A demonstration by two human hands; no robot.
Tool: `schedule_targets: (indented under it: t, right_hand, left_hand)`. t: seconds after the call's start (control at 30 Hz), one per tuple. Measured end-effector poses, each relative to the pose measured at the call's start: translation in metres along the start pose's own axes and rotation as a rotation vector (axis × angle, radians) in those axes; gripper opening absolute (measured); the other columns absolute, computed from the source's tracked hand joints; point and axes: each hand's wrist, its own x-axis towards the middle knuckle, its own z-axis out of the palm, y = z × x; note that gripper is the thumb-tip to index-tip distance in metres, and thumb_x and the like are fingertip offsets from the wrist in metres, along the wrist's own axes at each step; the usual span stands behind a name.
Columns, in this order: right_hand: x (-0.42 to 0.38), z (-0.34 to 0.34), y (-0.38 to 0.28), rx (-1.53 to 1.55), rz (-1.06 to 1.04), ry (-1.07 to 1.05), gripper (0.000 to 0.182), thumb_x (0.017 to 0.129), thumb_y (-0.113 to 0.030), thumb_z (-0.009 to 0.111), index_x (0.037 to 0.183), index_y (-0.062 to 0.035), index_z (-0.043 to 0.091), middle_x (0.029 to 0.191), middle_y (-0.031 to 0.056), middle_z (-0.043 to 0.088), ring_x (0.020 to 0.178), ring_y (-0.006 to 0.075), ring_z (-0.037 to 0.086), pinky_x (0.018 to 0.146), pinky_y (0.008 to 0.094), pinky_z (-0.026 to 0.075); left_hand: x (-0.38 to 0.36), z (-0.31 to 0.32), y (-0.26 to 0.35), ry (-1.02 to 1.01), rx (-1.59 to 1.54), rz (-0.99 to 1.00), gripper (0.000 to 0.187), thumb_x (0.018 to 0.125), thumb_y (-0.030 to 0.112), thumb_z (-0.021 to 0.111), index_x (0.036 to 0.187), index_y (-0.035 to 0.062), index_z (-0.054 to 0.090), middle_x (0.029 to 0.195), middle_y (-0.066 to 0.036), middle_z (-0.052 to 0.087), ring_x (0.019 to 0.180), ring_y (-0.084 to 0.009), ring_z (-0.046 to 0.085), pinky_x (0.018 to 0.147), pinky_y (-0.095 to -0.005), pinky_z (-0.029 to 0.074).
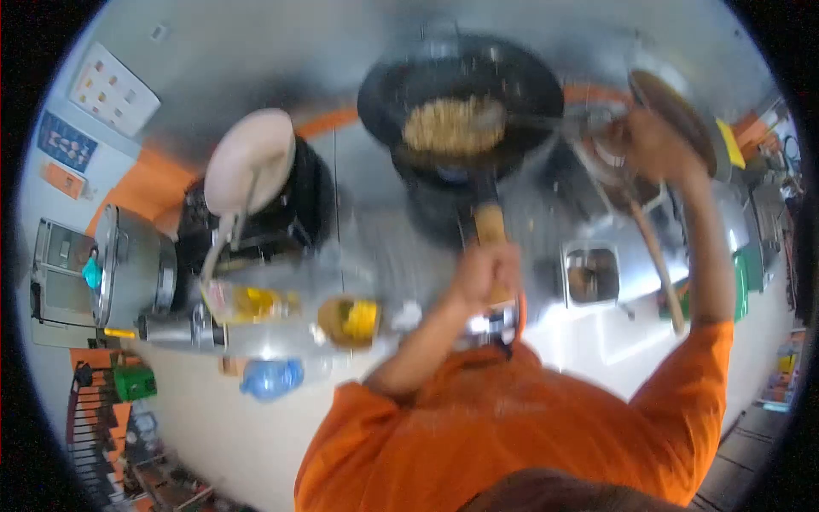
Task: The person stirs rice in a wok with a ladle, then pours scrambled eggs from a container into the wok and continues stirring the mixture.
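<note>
My left hand point(486, 275) is closed around the wooden handle of a black wok point(375, 107), which sits over a burner at the top of the view. Pale, diced food point(448, 128) lies in a heap at the wok's bottom. Reaching in from the right, my right hand point(653, 147) grips a long-handled metal ladle point(554, 124). Its blurred, rounded head touches the right side of the food. Below that hand is a metal pan or strainer with a long wooden handle point(657, 260).
A pale frying pan point(243, 166) rests on a black stove point(316, 200) to the left. Nearer lie a yellow oil bottle point(256, 303), a yellow-topped container point(358, 320) and a square metal tin point(591, 273). A big pot point(141, 264) stands far left; a round lid-like pan point(674, 102) leans right.
</note>
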Motion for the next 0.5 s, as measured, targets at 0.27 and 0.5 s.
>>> schedule_targets:
  t: [0.27, 0.5]
  right_hand:
    - [-0.022, 0.046, -0.072, 0.842, 0.050, 0.157, 0.022, 0.083, -0.002, 0.069, 0.103, 0.0005, 0.063, 0.088, 0.0113, 0.065, 0.067, 0.0151, 0.062, 0.060, 0.0274, 0.050]
    - [-0.035, 0.142, -0.119, 0.532, -0.549, 0.762, 0.021, 0.074, -0.007, 0.075, 0.081, -0.0039, 0.055, 0.092, 0.0130, 0.059, 0.074, 0.0277, 0.056, 0.064, 0.0352, 0.045]
  left_hand:
    - [-0.041, 0.112, 0.016, 0.099, -0.161, 0.775, 0.008, 0.089, 0.009, 0.058, 0.087, 0.0133, 0.051, 0.065, 0.006, 0.043, 0.051, -0.0035, 0.043, 0.046, -0.0255, 0.040]
    - [-0.031, 0.140, 0.022, -0.094, -0.218, 0.929, 0.027, 0.100, 0.040, 0.051, 0.091, 0.0145, 0.054, 0.078, 0.002, 0.052, 0.067, -0.0112, 0.056, 0.059, -0.0298, 0.049]
